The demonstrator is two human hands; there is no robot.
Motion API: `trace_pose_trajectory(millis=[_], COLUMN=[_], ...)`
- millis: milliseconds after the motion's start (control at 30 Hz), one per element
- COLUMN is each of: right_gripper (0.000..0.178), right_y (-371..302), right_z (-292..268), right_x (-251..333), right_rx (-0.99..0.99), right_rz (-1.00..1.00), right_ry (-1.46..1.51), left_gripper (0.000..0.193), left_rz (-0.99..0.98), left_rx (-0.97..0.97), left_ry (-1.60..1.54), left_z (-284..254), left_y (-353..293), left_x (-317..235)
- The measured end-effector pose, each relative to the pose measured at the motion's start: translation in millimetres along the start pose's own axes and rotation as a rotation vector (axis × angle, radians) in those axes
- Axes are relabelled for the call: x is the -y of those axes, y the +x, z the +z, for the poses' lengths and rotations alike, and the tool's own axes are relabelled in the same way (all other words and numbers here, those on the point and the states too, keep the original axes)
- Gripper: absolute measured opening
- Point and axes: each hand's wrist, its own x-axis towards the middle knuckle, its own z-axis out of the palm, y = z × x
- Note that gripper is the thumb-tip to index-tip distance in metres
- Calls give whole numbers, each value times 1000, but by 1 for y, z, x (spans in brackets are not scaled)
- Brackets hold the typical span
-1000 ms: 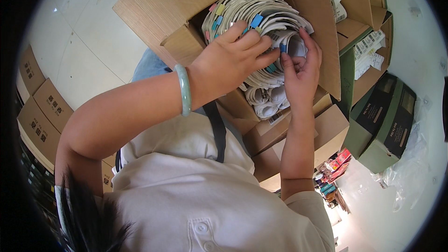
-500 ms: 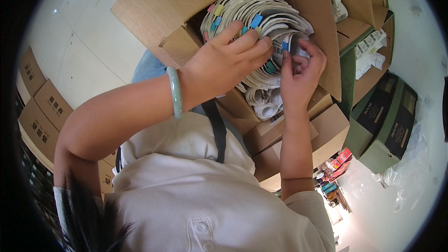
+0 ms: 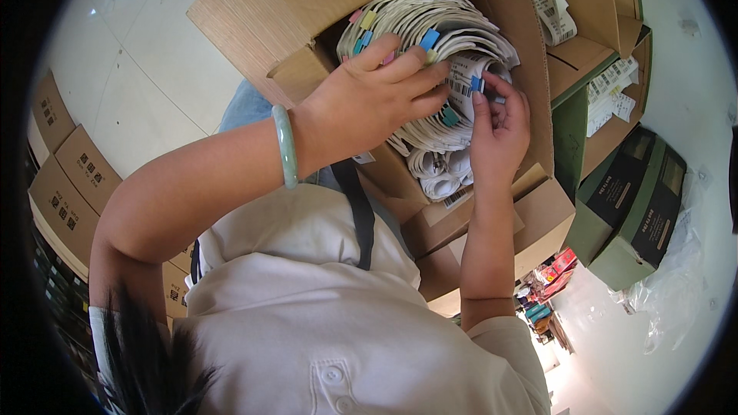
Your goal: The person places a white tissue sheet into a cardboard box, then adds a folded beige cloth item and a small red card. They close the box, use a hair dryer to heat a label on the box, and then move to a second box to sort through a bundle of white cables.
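Note:
Curled white barcode-label strips [image 3: 423, 0] stand packed in rows inside an open cardboard box [image 3: 507, 0]. Small tabs in pink, yellow, blue and teal stick out from their edges. My left hand [image 3: 384, 96], wearing a pale green bangle [image 3: 285, 146] at the wrist, rests over the strips with its fingers spread and bent; its fingertips touch their edges. Beside it, my right hand [image 3: 500, 127] pinches a small blue tab [image 3: 477, 84] between thumb and index finger, at the edge of a curled strip with printed barcodes [image 3: 461, 69]. Smaller label rolls [image 3: 442, 184] lie at the box's near end.
More open boxes with label strips [image 3: 553, 11] stand at the right. Below them are green-and-black boxes [image 3: 634, 192] and clear plastic wrapping [image 3: 661, 300]. Stacked cardboard boxes [image 3: 73, 184] line the left side, by a pale tiled floor [image 3: 154, 38].
My right hand has shifted slightly, its fingers closing in around the blue tab. More of the barcode-printed strip now shows between my hands. My left hand stays nearly in place.

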Motion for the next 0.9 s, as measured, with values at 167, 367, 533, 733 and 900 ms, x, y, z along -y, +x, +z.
trace_pose_trajectory(millis=[167,367,533,733,900], right_gripper=[28,31,20,16,15], right_y=[2,-3,2,2,2], right_z=[-2,-8,-1,-1,-1], right_x=[1,2,-4,-4,-7], right_rx=[9,103,-37,-64,-70], right_rz=[-181,-184,-60,124,135], right_ry=[-124,-178,14,149,172], left_gripper=[37,32,46,42,49], left_rz=[3,72,92,35,27], left_rx=[2,20,132,33,30], left_ry=[-33,-94,-80,-66,-126], left_z=[-1,1,-4,-5,-1], left_y=[2,12,16,5,1], left_x=[1,6,7,3,5])
